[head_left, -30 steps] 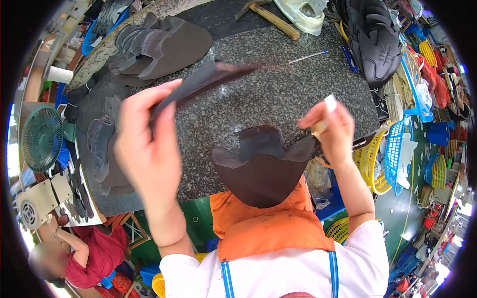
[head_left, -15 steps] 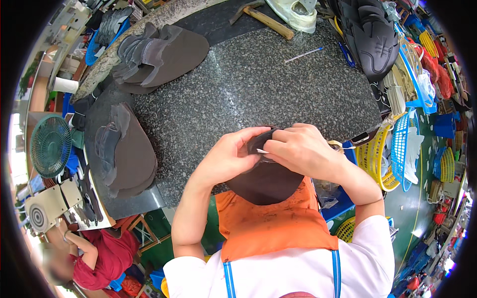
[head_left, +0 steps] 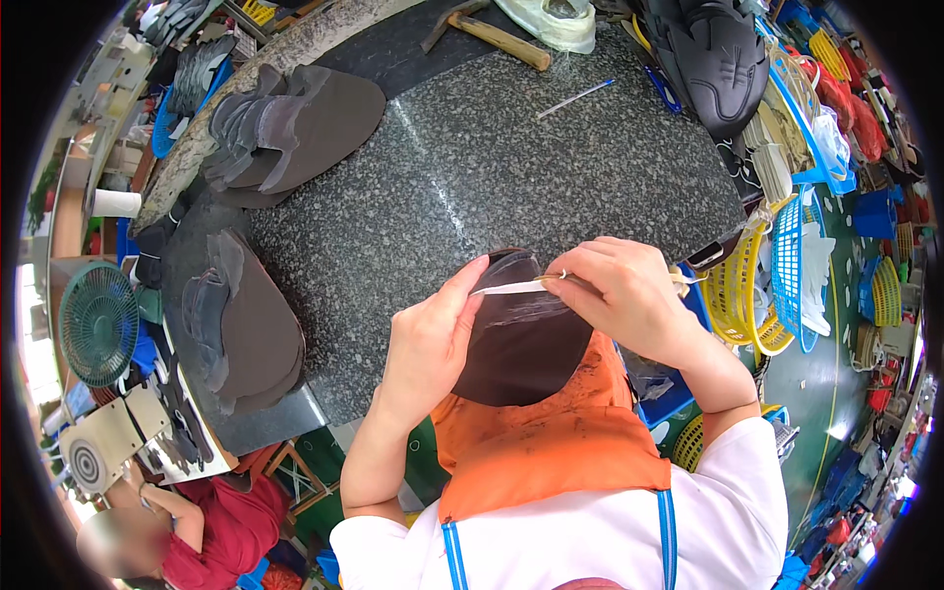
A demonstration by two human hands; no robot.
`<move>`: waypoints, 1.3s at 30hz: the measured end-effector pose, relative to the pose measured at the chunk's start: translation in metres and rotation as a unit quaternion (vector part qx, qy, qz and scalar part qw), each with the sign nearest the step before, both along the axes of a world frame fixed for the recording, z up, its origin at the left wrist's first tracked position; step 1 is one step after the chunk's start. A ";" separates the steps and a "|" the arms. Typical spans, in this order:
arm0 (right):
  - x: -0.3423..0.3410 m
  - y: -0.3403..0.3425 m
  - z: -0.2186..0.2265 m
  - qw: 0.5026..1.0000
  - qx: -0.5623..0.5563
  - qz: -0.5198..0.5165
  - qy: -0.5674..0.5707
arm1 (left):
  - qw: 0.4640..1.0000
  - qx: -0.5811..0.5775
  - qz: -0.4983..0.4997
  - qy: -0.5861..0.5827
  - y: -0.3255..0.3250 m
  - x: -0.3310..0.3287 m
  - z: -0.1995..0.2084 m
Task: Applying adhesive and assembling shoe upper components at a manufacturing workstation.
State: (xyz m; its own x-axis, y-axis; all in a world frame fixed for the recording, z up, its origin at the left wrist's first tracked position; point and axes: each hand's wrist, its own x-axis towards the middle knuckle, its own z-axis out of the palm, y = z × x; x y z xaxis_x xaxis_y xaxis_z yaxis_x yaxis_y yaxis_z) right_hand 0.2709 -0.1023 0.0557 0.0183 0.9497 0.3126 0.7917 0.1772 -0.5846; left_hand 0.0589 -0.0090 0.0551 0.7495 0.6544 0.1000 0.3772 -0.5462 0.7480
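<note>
A dark brown shoe-upper piece (head_left: 521, 364) with a rounded lower end hangs at the near edge of the worktop, against my orange apron (head_left: 551, 452). My left hand (head_left: 433, 339) grips its left edge between thumb and fingers. Across its upper part runs a narrow white tape (head_left: 511, 288), from my left fingertips to my right hand (head_left: 624, 295). That right hand is closed in a pinch on the tape's right end; the curled fingers partly hide it. A black, shiny panel (head_left: 513, 265) shows above the tape.
On the speckled stone worktop (head_left: 472, 167) lie stacked dark upper pieces (head_left: 324, 118), a second stack (head_left: 261, 334), a hammer (head_left: 501, 41), a pen (head_left: 575, 98) and black shaped uppers (head_left: 723, 69). Yellow (head_left: 733, 305) and blue baskets (head_left: 792, 265) stand right. A person in red (head_left: 221, 531) sits lower left.
My hands have moved apart. The white tape, mostly hidden before, now stretches between them. More of the upper piece shows, and the whole view has shifted slightly.
</note>
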 end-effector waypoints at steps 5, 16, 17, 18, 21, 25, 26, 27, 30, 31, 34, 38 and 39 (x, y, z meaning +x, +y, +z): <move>-0.011 0.002 -0.006 0.986 0.075 -0.077 -0.128 | 0.998 -0.001 0.012 -0.066 -0.004 0.004 -0.002; 0.000 0.023 -0.015 0.991 0.041 -0.123 -0.015 | 0.962 0.212 -0.160 -0.059 -0.037 -0.003 0.024; 0.009 0.018 0.003 0.995 -0.008 -0.064 0.078 | 0.956 0.248 -0.148 -0.057 -0.031 -0.002 0.023; 0.009 0.018 0.004 0.995 -0.011 -0.063 0.077 | 0.948 0.283 -0.136 -0.055 -0.026 -0.002 0.020; 0.007 0.034 0.014 0.919 -0.311 0.188 0.152 | 0.925 0.355 -0.084 -0.105 -0.025 -0.002 -0.014; 0.001 0.051 -0.027 0.965 -0.151 0.096 0.193 | 0.872 0.482 0.002 -0.080 -0.028 0.006 -0.054; -0.002 0.053 -0.029 0.964 -0.153 0.098 0.192 | 0.873 0.485 -0.016 -0.051 -0.031 0.007 -0.055; -0.007 0.054 -0.031 0.984 -0.089 0.071 0.134 | 0.890 0.452 -0.053 0.000 -0.033 0.007 -0.054; -0.012 0.044 -0.035 0.994 0.014 0.092 0.066 | 0.944 0.316 -0.072 0.066 -0.034 0.011 -0.051; -0.015 0.035 -0.033 0.991 0.044 0.121 0.032 | 0.949 0.303 -0.058 0.062 -0.034 0.009 -0.054; -0.027 0.009 -0.029 0.987 0.038 0.154 -0.033 | 0.956 0.269 -0.096 0.068 -0.035 -0.002 -0.062; -0.033 0.006 -0.030 0.988 0.042 0.135 -0.066 | 0.968 0.241 0.062 -0.042 -0.042 -0.004 -0.065; -0.036 0.006 -0.030 0.988 0.039 0.136 -0.064 | 0.969 0.237 0.063 -0.040 -0.045 -0.004 -0.071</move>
State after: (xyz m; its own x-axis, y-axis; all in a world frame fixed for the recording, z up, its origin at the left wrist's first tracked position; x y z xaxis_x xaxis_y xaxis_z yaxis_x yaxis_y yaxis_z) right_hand 0.2352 -0.0965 0.0257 -0.2782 0.8875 0.3674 0.7760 0.4331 -0.4585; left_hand 0.0549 -0.0541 -0.0155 0.6445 0.6059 0.4663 0.4132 -0.7892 0.4544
